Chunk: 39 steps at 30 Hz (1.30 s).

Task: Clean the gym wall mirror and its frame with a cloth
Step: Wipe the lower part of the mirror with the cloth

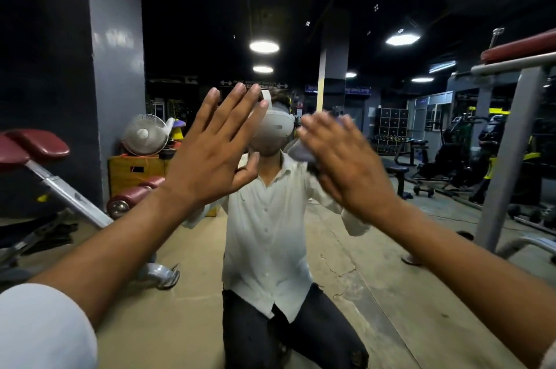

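The wall mirror (337,248) fills most of the head view and reflects a kneeling person in a white shirt and a gym hall. My left hand (213,155) lies flat on the glass with its fingers straight and spread. To its right, my right hand (346,164) is blurred by motion and presses a pale lilac cloth (301,152) against the glass with flat fingers. Most of the cloth is hidden under that hand. I cannot pick out the mirror's frame.
A red padded bench (36,146) on a slanted metal arm shows at the left. A grey machine post (511,143) with a red pad stands at the right. A white fan (146,134) on a wooden box, dumbbell racks and ceiling lamps appear in the reflection.
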Tool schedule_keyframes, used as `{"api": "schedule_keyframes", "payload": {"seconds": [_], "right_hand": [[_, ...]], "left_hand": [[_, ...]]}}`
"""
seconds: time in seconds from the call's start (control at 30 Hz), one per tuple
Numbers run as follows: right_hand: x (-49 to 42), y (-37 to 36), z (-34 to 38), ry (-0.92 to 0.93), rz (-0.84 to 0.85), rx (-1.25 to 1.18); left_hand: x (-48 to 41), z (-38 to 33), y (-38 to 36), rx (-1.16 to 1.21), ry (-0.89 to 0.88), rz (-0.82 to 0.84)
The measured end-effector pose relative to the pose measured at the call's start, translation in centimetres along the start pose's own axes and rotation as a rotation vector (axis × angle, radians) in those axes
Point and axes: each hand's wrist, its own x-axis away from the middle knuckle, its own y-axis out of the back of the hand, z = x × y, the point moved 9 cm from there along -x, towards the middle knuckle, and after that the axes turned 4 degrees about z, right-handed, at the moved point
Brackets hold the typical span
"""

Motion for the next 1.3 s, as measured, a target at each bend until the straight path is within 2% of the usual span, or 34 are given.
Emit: {"api": "schedule_keyframes", "payload": {"seconds": [0.1,0.17,0.23,0.4,0.47,0.53,0.6,0.7,0.8,0.87,1.0,1.07,1.13,1.23,1.3], "right_hand": [[-1.4,2.3,-4.4,-0.360,-0.173,-0.064],[-1.9,2.4,-4.5,-0.471,-0.227,-0.103],[-2.8,1.5,-2.8,-0.398,-0.182,-0.076],[-5.1,-0.4,1.9,0.022,0.031,0.012],[-5.5,0.1,1.2,0.064,0.054,0.033],[-4.9,1.4,-1.8,-0.068,0.022,0.018],[-3.2,3.5,-6.4,-0.324,-0.057,-0.016],[-0.1,6.5,-12.7,-0.664,-0.267,-0.118],[-0.8,6.8,-13.8,-0.851,-0.396,-0.124],[-3.4,5.5,-10.4,-0.762,-0.368,-0.058],[-8.5,2.0,-2.1,-0.151,-0.158,-0.029],[-9.0,2.5,-3.5,-0.046,-0.120,-0.004],[-7.9,4.4,-8.3,-0.208,-0.193,-0.014],[-3.3,7.3,-16.3,-0.614,-0.378,-0.092],[-1.9,7.5,-16.7,-0.722,-0.456,-0.114]], "left_hand": [[0.0,-0.2,-0.3,0.005,-0.018,0.011],[0.1,-0.1,-0.3,0.016,-0.008,0.006],[0.1,0.2,0.0,0.034,0.026,-0.016],[0.2,0.7,0.4,0.060,0.075,-0.041],[0.2,0.6,0.4,0.061,0.071,-0.047],[0.2,0.6,0.5,0.055,0.071,-0.048],[0.1,0.7,0.5,0.055,0.079,-0.039],[0.0,0.5,0.6,0.053,0.082,-0.052],[0.1,0.5,0.7,0.056,0.091,-0.064],[-0.6,0.5,0.9,0.076,0.124,-0.067],[-3.1,-0.6,1.1,0.098,0.212,-0.075],[-3.4,-1.2,0.9,0.079,0.226,-0.083],[-3.3,-1.3,0.7,0.058,0.212,-0.092],[-3.2,-1.7,0.6,0.034,0.186,-0.071],[-3.4,-2.0,0.6,0.022,0.162,-0.057]]}}
